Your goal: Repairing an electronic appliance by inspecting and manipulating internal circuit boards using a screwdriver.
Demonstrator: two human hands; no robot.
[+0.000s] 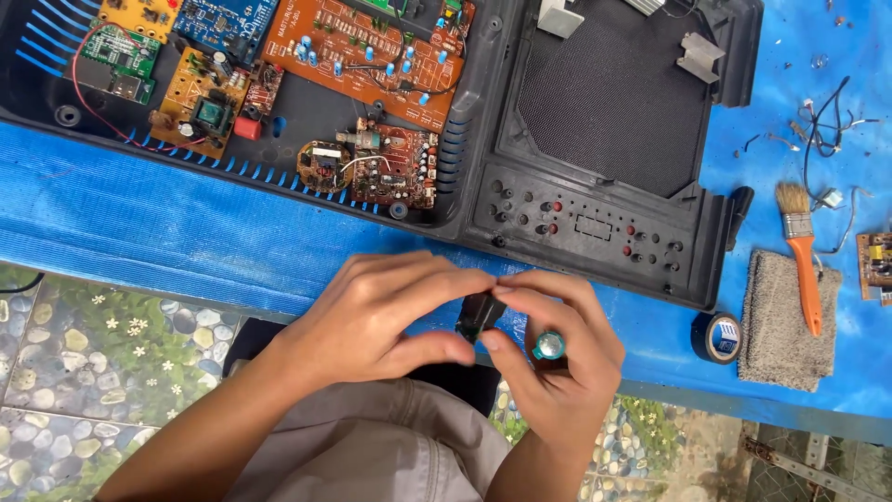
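Head view: both hands (465,325) pinch a small black part (479,314).

small black part (479,314) | pinched between your fingertips, tilted, above the table's near edge | teal-capped cylinder (548,346) | round metallic end facing up, tucked in your right palm just beside the black part

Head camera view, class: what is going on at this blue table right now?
A person's left hand and right hand meet over the table edge, pinching a small black part between the fingertips. The right hand also holds a teal-capped cylinder. Behind them an opened black casing with orange circuit boards lies on the blue sheet. A brush, grey cloth and black tape roll lie right.
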